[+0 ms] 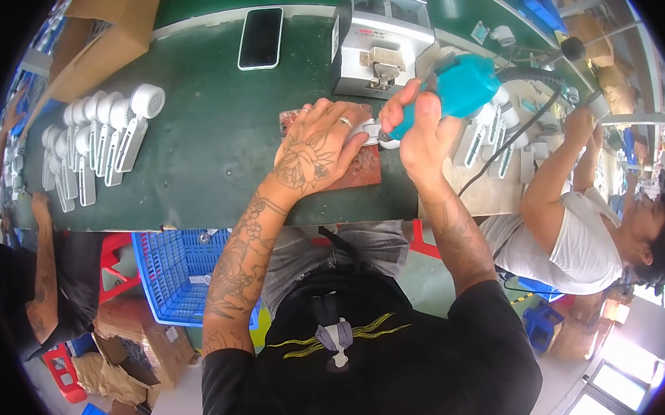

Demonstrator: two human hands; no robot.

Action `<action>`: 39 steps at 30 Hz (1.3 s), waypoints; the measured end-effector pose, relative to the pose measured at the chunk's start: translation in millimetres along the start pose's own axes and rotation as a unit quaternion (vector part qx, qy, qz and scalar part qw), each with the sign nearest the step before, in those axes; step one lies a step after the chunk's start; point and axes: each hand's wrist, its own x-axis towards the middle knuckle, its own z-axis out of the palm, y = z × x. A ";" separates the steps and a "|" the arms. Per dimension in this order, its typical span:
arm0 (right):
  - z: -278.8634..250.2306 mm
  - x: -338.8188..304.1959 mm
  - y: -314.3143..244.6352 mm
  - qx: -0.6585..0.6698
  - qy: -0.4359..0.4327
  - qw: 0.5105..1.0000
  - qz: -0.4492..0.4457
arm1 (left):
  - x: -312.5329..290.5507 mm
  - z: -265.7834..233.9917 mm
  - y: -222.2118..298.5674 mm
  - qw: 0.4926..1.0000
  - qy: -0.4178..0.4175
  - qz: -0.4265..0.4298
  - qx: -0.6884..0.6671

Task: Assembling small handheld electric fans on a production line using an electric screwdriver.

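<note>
The left hand (pixel 316 150) presses flat, fingers spread, on a small white plastic part (pixel 366 133) lying on a reddish-brown pad (pixel 361 170) near the middle of the green table (pixel 209 146), while the right hand (pixel 419 131) is closed around the grip of a teal electric screwdriver (pixel 465 86) whose tip meets the part between the two hands. The part looks light, stiff and smooth, likely to slide unless it is pinned from above as it is now; the screwdriver seems heavier and is best held round its body, its black cable (pixel 517 134) trailing right. At far left roughly eight like white parts (pixel 103 133) stand in a row; several more lie right of the screwdriver, too overlapped to count. One phone (pixel 261 37) and one grey machine (pixel 380 43) sit at the far edge
</note>
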 end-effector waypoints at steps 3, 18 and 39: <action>3.2 -0.6 0.3 0.003 0.008 1.000 0.002 | -0.1 -2.6 -0.1 1.000 0.007 0.001 -0.022; -36.2 -77.5 -67.7 0.118 0.127 0.984 -0.049 | -92.7 -54.2 -47.2 0.947 0.249 -0.137 0.147; -74.3 -136.4 -79.2 0.023 0.164 0.985 0.044 | 180.4 159.7 64.0 0.971 -0.125 -0.028 0.203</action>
